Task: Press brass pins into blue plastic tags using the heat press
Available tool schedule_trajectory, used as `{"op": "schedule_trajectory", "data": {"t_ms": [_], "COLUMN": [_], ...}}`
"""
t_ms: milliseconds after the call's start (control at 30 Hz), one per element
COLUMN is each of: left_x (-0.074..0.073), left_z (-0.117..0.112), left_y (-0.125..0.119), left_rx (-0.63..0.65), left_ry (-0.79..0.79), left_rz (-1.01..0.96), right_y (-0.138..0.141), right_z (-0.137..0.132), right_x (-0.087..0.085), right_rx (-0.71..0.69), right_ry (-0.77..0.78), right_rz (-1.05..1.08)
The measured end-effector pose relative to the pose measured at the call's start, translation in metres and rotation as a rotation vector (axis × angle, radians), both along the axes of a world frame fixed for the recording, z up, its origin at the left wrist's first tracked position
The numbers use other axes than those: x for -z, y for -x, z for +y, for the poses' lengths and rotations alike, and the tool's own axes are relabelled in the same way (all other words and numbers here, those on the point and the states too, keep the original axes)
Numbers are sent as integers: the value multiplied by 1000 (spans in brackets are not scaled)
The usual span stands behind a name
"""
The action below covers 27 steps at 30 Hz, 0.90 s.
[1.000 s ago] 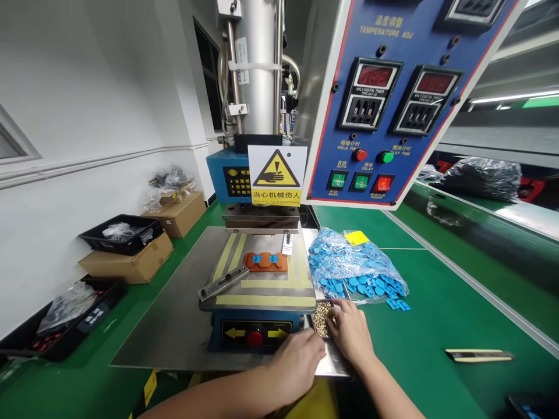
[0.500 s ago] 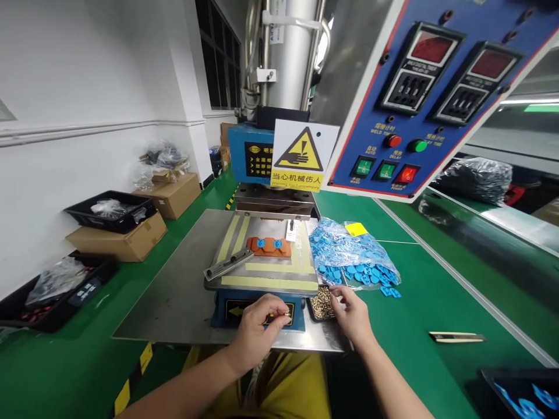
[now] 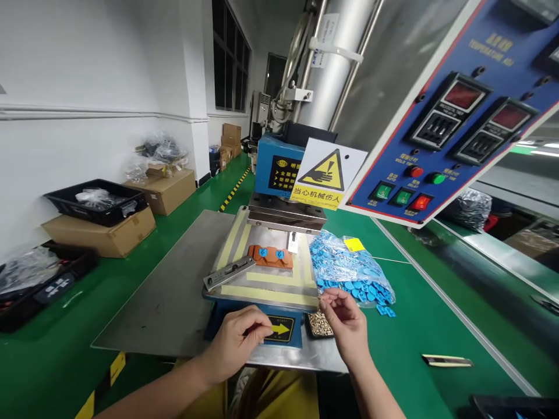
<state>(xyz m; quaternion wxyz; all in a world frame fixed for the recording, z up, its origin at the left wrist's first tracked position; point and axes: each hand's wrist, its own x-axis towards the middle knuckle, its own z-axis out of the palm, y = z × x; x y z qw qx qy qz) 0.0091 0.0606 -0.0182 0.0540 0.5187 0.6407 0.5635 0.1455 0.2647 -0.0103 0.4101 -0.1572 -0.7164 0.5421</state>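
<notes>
My left hand (image 3: pixel 242 337) is pinched closed in front of the press base, beside the yellow arrow label (image 3: pixel 280 329). A small brass insert showed at its fingertips a moment ago; the fingers now hide it. Above the small black tray of brass inserts (image 3: pixel 319 324), my right hand (image 3: pixel 346 320) has thumb and forefinger together; what lies between them is too small to make out. On the taped metal plate (image 3: pixel 268 294) sits an orange-brown fixture (image 3: pixel 271 257) bearing two blue plastic pieces (image 3: pixel 263 252). A metal bar (image 3: pixel 229 272) lies slanted at the fixture's left end.
The press head (image 3: pixel 286 213) hangs over the plate's back edge, with a hand-warning sign (image 3: pixel 328 173) and control panel (image 3: pixel 437 128). A clear bag of blue pieces (image 3: pixel 349 265) lies to the right, a cutter-like tool (image 3: pixel 448 361) farther right. Boxes (image 3: pixel 105 233) stand at left.
My right hand has risen slightly from the brass inserts and moved left towards the plate corner. My left hand has shifted left and a little down. The camera view has tilted.
</notes>
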Motion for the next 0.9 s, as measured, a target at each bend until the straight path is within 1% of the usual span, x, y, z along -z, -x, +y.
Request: {"op": "schedule_trajectory", "data": {"t_ms": [100, 233, 300, 400, 533, 633, 700, 800, 900], "left_x": [-1, -7, -11, -19, -31, -43, -51, -59, -62], "left_z": [-6, -13, -16, -20, -21, -14, -6, 9, 23], "left_y": [4, 14, 21, 34, 60, 81, 94, 110, 121], "left_rx": [1, 12, 6, -26, -40, -59, -71, -93, -116], "left_ry": [-17, -63, -67, -60, -31, 9, 46, 102, 143], "left_rz": [-22, 9, 41, 92, 177, 216, 242, 290, 325], "right_y": [18, 40, 49, 64, 88, 107, 118, 127, 130], "right_z": [-10, -11, -9, -3, 6, 12, 14, 15, 14], "right_x": [-5, -3, -1, -2, -13, -21, -23, -23, -20], "right_rx": [10, 26, 21, 25, -4, 2, 29, 56, 82], "right_ry": [-158, -358, -399, -404, -439, -489, -558, -669, -754], "right_rz": [-2, -56, -103, -165, -227, -260, -266, -272, -263]}}
